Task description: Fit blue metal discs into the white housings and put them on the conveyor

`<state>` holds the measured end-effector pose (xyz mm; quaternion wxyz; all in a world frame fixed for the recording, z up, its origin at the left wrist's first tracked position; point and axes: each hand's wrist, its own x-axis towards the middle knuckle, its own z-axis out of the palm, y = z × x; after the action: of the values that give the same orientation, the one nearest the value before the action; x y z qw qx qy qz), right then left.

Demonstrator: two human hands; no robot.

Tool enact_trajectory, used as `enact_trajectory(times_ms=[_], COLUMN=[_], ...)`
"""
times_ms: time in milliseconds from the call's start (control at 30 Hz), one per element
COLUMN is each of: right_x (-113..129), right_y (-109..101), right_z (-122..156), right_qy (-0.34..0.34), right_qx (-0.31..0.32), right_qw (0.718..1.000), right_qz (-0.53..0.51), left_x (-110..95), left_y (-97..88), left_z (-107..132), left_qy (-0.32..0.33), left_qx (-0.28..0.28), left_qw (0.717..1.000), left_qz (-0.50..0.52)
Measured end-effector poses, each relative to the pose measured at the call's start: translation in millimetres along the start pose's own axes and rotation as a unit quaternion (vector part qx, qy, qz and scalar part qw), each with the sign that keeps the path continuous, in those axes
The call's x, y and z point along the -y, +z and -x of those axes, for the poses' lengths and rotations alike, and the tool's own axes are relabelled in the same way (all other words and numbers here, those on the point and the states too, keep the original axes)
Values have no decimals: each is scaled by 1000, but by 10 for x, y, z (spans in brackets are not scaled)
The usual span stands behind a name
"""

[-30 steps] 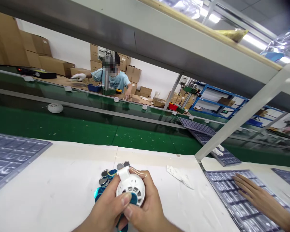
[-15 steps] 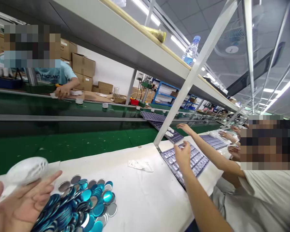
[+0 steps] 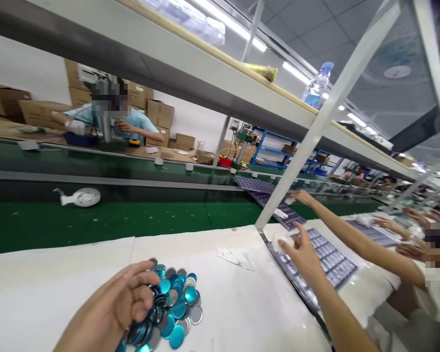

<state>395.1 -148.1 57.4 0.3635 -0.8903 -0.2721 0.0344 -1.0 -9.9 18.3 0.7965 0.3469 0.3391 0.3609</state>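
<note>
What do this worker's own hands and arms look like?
Only one hand shows, at the lower left: bare, with no glove, and no watch or sleeve on the bit of wrist in view. The other is out of frame.

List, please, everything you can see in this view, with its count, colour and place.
table: one, white, nearest the camera
discs: one pile, too many to count, teal and silver, on the table
conveyor belt: one, green, beyond the table
round device: one, white, on the conveyor belt
trays: several, grey-blue, on the table and belt at right
paper scrap: one, white, on the table
water bottle: one, clear with blue cap, on the upper shelf
cardboard boxes: many, brown, in the background
co-worker's hands: two, reaching over the trays
person in light-blue shirt: one, across the belt
left hand: one, fingers curled on the discs; right hand out of view
</note>
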Motion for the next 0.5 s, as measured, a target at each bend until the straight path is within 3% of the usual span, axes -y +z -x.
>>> enact_trajectory(times_ms=[33,67,133,233,267,333,433,500], right_x=[160,335,712,1200,1302,1386,1271,1135], right_y=[125,265,559,900,965,1025,1029,1030], right_z=[255,527,1042,1511,1558,1516,1320,1244], right_qy=[-51,-149,-289,-392,-405,-397,-351,-336], right_qx=[41,98,185,272,288,296,315,349], right_qw=[997,978,919,853,843,852,880,875], right_qz=[-31,-106,-195,-210,-203,-171,-56,13], left_x=[27,55,103,128,120,86,26,6], left_y=[59,114,209,288,292,271,219,207], left_z=[39,77,149,224,232,220,168,142], left_qy=[-12,-27,-48,-56,-56,-52,-39,-39], left_qx=[17,37,74,106,94,42,-14,-22], left_qw=[1000,999,996,991,991,994,996,996], left_qz=[-9,-15,-2,64,80,91,77,72])
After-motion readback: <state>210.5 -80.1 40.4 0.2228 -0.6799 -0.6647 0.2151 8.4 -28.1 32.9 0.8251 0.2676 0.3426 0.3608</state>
